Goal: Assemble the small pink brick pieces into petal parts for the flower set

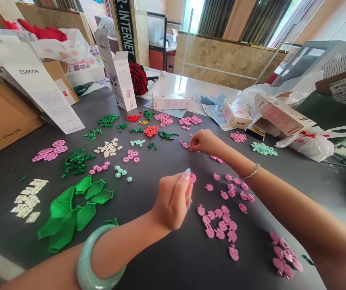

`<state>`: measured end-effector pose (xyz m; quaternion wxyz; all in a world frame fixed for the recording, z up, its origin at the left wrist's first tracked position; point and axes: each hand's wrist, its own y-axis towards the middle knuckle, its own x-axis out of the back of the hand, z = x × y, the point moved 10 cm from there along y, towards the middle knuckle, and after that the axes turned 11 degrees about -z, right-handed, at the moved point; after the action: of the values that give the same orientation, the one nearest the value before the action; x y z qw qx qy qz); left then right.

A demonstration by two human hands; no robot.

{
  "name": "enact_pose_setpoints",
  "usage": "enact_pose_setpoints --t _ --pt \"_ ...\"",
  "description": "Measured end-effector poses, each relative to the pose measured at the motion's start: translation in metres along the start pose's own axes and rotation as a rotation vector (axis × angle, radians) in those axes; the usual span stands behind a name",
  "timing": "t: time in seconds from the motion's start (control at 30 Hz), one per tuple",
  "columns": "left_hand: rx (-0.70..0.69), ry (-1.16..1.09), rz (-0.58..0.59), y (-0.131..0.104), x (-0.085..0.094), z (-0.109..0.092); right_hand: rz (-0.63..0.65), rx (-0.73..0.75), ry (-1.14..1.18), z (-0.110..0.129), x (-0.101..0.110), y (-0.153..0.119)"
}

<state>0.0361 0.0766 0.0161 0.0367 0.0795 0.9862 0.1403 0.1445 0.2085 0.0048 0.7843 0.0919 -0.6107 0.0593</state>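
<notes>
My left hand (174,199) is closed in a pinch on a pink piece (192,178), held above the dark table. Farther back, my right hand (205,141) reaches down to the table with its fingers pressed together, beside a small pile of pink pieces (184,144). Whatever its fingertips may hold is too small to make out. Pink rounded pieces (219,233) lie in front of and to the right of my left hand, with another pink cluster (284,255) at the lower right.
Green leaf pieces (85,216), dark green parts (78,162) and white pieces (26,201) lie on the left. Red pieces (151,131) sit mid-table. Mint pieces (263,148) are at the right. Boxes (124,80) and a plastic bag (312,145) stand behind.
</notes>
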Motion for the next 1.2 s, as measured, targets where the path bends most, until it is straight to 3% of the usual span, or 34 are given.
enact_pose_setpoints --t 0.23,0.57,0.7,0.83,1.0,1.2 --pt "0.179 -0.059 0.156 -0.007 -0.016 0.011 0.043 -0.034 -0.095 -0.003 0.001 0.002" --pt "0.144 -0.033 0.188 -0.005 -0.018 0.006 0.010 0.009 -0.194 0.003 -0.006 -0.008" --pt "0.148 -0.004 0.170 -0.004 -0.017 0.008 -0.011 0.036 -0.125 0.013 0.002 -0.017" --pt "0.188 -0.008 0.132 -0.003 -0.014 0.014 -0.019 0.049 0.055 0.025 0.021 -0.038" --pt "0.185 0.012 0.089 0.000 -0.010 0.016 0.108 -0.075 0.770 0.037 0.029 -0.077" --pt "0.164 0.046 0.088 0.001 -0.009 0.016 0.112 -0.113 0.973 0.045 0.035 -0.101"
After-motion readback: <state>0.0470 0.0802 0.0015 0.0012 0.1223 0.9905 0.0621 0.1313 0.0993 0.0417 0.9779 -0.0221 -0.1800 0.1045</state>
